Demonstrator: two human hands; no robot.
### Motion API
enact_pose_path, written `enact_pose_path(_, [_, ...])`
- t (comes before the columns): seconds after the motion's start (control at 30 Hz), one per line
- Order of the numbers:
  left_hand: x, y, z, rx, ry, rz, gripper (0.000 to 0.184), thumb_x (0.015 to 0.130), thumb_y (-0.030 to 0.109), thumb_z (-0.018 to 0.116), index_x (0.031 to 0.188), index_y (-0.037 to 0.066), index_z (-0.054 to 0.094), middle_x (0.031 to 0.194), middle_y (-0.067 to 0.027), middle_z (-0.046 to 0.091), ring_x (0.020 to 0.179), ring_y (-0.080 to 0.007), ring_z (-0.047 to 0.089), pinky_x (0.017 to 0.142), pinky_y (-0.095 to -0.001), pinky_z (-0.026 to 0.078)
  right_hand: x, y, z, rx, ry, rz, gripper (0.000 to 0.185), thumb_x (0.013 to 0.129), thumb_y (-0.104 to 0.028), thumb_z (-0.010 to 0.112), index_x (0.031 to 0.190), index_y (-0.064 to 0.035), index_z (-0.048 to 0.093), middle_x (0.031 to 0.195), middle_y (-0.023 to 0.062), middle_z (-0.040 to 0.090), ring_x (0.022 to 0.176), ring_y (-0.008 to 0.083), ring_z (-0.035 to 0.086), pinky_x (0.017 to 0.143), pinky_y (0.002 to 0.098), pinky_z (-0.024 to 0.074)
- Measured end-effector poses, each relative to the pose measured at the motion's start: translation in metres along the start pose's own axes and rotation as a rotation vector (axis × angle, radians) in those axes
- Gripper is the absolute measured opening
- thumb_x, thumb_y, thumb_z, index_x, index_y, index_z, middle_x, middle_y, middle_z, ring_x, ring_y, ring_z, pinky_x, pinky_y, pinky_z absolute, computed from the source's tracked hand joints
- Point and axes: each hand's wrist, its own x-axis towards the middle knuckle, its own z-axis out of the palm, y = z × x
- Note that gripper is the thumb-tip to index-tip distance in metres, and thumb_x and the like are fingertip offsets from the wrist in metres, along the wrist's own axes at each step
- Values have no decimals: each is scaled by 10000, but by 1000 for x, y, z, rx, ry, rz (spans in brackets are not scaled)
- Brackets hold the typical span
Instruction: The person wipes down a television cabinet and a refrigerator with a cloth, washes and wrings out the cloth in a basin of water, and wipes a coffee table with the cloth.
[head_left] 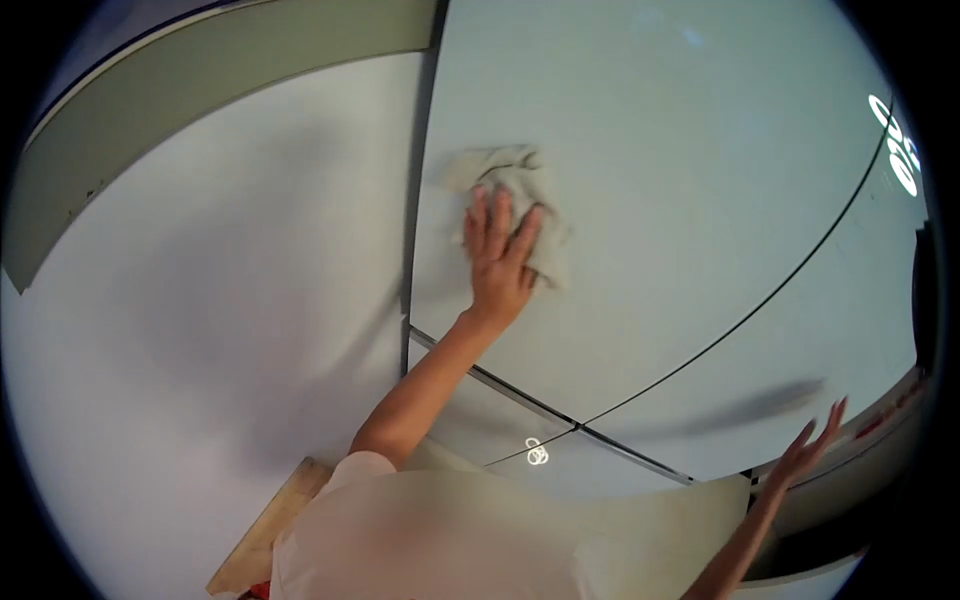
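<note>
My left hand [500,260] presses a crumpled pale cloth [515,170] against a tall glossy light-coloured panel [660,180], close to its left edge. The fingers lie over the cloth, which sticks out above and to the right of them and is slightly blurred. My right hand [808,450] is raised at the lower right with its fingers stretched out and nothing in it. It is near the panel's lower right part; whether it touches the surface I cannot tell.
A white wall [220,250] adjoins the panel on the left, under a curved greenish strip [230,75]. Dark seams cross the glossy surface, with a metal-like strip [520,397] below. A wooden board [265,535] sits at the lower left. Dark shelving [840,520] is at the lower right.
</note>
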Motion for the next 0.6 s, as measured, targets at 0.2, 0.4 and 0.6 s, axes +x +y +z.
enact_pose_path(0.2, [-75,-62,14,179,106,-181,607,815,89,561,1379,96,336,1484,-174,129,1353,-404,153,1091,-504,160,-188,-78,-18,164,-287,291,338,947,-165,443,1209,41,499,1263,193,505,1171,304,483,982,397,365])
enact_pose_path(0.4, [-230,-59,15,-54,96,-688,621,857,168,562,1400,76,275,1491,-212,50,1372,-368,111,1074,-408,236,-326,-128,-42,506,-883,854,284,846,10,521,1129,7,545,1054,127,616,852,171,615,740,275,493])
enact_pose_path(0.6, [-254,6,60,-81,111,-828,700,848,181,559,1418,40,178,1471,-272,22,1363,-428,38,1091,-434,173,-339,-148,-24,692,-1211,743,309,837,-35,574,1145,-15,546,969,92,651,768,141,631,680,258,511])
